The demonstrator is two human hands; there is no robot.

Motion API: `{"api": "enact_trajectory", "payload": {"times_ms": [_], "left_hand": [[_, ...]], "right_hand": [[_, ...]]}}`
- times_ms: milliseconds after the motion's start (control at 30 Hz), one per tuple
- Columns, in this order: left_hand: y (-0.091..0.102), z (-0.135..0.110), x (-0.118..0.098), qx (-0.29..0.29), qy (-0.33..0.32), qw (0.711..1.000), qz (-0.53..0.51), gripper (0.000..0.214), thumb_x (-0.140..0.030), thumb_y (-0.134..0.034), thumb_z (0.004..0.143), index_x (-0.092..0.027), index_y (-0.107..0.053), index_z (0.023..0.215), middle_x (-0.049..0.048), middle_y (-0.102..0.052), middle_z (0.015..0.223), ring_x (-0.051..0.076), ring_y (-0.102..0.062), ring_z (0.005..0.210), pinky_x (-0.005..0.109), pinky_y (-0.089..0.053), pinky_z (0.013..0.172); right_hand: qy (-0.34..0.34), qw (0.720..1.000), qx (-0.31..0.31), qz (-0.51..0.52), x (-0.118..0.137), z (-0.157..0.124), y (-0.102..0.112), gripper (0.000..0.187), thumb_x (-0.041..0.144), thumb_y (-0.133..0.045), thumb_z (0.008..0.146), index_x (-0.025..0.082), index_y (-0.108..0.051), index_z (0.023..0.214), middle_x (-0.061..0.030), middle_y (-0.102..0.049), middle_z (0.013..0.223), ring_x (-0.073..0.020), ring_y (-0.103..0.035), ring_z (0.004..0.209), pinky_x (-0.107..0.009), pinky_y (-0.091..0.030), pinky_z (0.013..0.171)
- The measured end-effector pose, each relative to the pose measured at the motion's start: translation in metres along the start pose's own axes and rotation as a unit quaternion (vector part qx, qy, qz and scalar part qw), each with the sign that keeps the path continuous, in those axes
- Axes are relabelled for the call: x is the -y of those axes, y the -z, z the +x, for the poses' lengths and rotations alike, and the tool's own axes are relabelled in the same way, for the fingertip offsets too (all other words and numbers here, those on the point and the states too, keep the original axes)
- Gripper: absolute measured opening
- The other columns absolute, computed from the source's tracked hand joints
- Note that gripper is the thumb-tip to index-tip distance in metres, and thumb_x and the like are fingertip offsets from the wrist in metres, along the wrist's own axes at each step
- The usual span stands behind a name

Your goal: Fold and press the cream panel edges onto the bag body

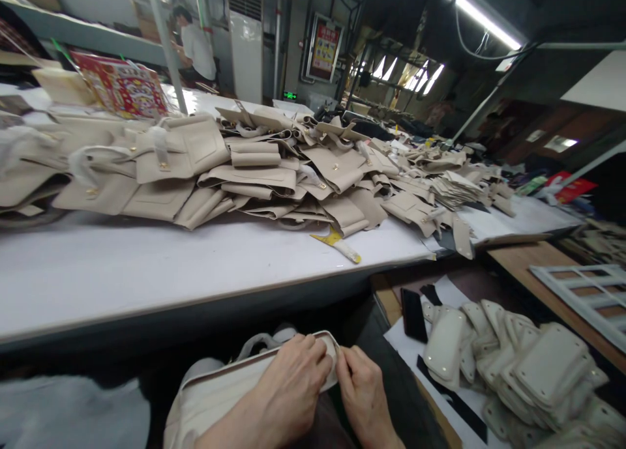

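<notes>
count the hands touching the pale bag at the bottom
2: the left hand on the right end of the pale bag, the right hand at that end's rim. No others show.

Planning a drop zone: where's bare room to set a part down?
Free: front strip of the long white tabletop, between the piled beige leather-look bag pieces and its front edge, left of the yellow-and-white tool. Crowded: behind, under that pile; lower right, under stacked cream rounded panels.

Cannot read the print on the poster [325, 50]; cannot see the bag [229, 389] whole, partly covered by the left hand [296, 378] and cut by the bottom edge.
</notes>
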State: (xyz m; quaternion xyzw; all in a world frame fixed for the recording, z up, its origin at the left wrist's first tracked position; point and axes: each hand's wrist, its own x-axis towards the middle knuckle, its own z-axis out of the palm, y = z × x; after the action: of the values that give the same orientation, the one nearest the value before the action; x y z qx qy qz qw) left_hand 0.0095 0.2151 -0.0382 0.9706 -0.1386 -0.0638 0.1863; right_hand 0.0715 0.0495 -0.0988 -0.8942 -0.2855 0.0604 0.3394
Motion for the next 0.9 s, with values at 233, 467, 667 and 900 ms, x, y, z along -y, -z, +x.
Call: {"api": "enact_trajectory", "payload": {"times_ms": [233,467,667,900], "left_hand": [[0.001,0.003,0.007,0.001,-0.017,1.0,-0.023,0.016,-0.02,-0.052,0.081,-0.019,-0.061,0.095,0.0074,-0.063,0.101,0.024,-0.055,0.089,0.041,-0.043,0.083],[0.013,0.007,0.019,0.021,-0.046,0.999,-0.015,0.015,-0.029,-0.058,0.083,-0.021,-0.066,0.093,0.0081,-0.062,0.102,0.025,-0.052,0.098,0.047,-0.037,0.086],[0.016,0.002,0.022,0.003,-0.04,0.997,-0.06,0.02,-0.025,-0.055,0.088,-0.026,-0.069,0.102,0.0084,-0.056,0.127,0.028,-0.047,0.118,0.052,-0.031,0.098],[0.007,-0.008,0.028,-0.053,-0.016,0.995,-0.088,0.023,-0.017,-0.053,0.088,-0.032,-0.068,0.097,-0.0004,-0.053,0.138,0.025,-0.046,0.126,0.055,-0.027,0.107]], "right_hand": [[0.035,0.997,0.006,-0.071,0.009,-0.003,-0.004,0.041,0.026,-0.026,0.102,0.017,-0.058,0.079,-0.0064,-0.055,0.076,-0.0178,-0.052,0.066,-0.032,-0.031,0.064],[-0.195,0.944,0.026,0.264,0.012,0.007,0.011,0.052,0.057,-0.056,0.087,0.018,-0.05,0.054,0.0011,-0.044,0.06,-0.0131,-0.043,0.058,-0.03,-0.03,0.059],[-0.292,0.855,0.054,0.426,0.011,0.013,0.0,0.047,0.066,-0.065,0.075,0.02,-0.051,0.077,0.0051,-0.046,0.065,-0.0105,-0.043,0.056,-0.024,-0.037,0.054],[-0.256,0.866,0.132,0.409,0.017,0.017,0.004,0.052,0.065,-0.062,0.082,0.014,-0.071,0.088,0.002,-0.052,0.062,-0.0085,-0.037,0.054,-0.021,-0.027,0.049]]}}
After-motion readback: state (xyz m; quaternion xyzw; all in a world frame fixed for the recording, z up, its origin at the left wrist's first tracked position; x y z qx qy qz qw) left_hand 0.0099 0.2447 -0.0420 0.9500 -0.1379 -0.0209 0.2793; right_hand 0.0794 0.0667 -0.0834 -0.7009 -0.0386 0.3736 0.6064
